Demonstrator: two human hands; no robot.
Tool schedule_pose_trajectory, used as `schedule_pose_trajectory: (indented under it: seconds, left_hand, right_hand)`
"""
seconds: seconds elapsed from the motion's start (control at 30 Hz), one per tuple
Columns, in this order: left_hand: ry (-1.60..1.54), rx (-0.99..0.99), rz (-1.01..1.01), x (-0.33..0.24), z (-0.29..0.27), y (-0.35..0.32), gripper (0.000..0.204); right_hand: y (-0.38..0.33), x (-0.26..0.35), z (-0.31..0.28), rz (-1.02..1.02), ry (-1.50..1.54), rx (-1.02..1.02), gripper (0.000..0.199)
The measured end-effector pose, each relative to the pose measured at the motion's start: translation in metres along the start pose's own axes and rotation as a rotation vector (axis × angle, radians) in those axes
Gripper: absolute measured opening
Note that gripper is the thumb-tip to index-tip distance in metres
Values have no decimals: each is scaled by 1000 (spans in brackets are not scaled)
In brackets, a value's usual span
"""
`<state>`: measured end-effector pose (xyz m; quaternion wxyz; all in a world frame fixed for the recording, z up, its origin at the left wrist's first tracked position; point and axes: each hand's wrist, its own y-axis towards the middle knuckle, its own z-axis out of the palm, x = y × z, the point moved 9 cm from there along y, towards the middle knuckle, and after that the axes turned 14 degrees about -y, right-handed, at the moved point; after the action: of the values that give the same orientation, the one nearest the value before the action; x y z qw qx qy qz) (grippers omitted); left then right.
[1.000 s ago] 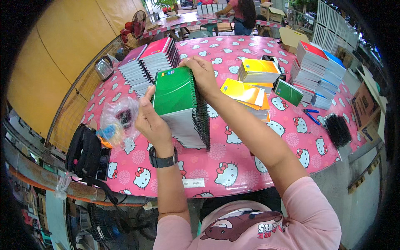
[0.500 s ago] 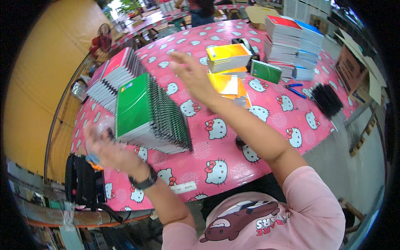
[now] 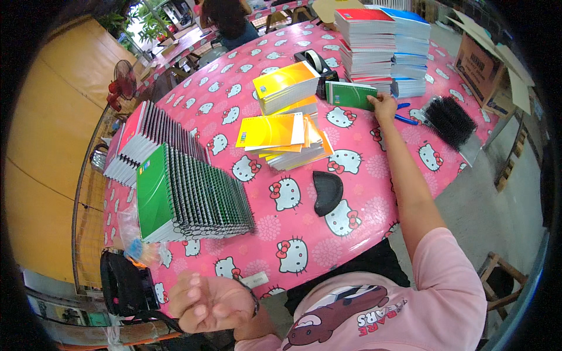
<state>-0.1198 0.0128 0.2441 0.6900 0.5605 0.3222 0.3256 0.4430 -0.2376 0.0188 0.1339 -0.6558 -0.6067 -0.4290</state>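
My right hand point(image 3: 383, 109) reaches across the table and pinches the right end of a small green notebook point(image 3: 348, 95). The notebook's left edge shows a row of punched holes. My left hand point(image 3: 218, 304) is raised near the table's front edge, palm up, fingers loosely curled with nothing in them. Beyond it stands a thick stack of spiral-bound green notebooks point(image 3: 157, 196). Left of my right hand, yellow notebooks point(image 3: 285, 85) lie piled, with another skewed pile of yellow covers point(image 3: 269, 131) in front.
Tall red point(image 3: 367, 44) and blue notebook stacks point(image 3: 410, 58) stand at the back right. Blue-handled pliers point(image 3: 405, 114) and black binding coils point(image 3: 449, 123) lie right of my hand. A tape dispenser point(image 3: 316, 64), black curved pad point(image 3: 326, 193), red-covered notebooks point(image 3: 146, 137) and black bag point(image 3: 123, 284) surround the work.
My right hand has moved right and taken hold of the green notebook. My left hand has drawn back from beside the green stack toward me. The view has shifted.
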Motion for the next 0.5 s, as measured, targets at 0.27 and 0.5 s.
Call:
schedule_pose_trajectory:
  seconds: [0.27, 0.5]
  left_hand:
    - [-138, 325, -223, 16, 82, -36, 27]
    - [-204, 497, -431, 38, 140, -60, 27]
  right_hand:
    - [-47, 19, -84, -161, 190, -63, 22]
    - [-42, 32, -70, -191, 217, -20, 24]
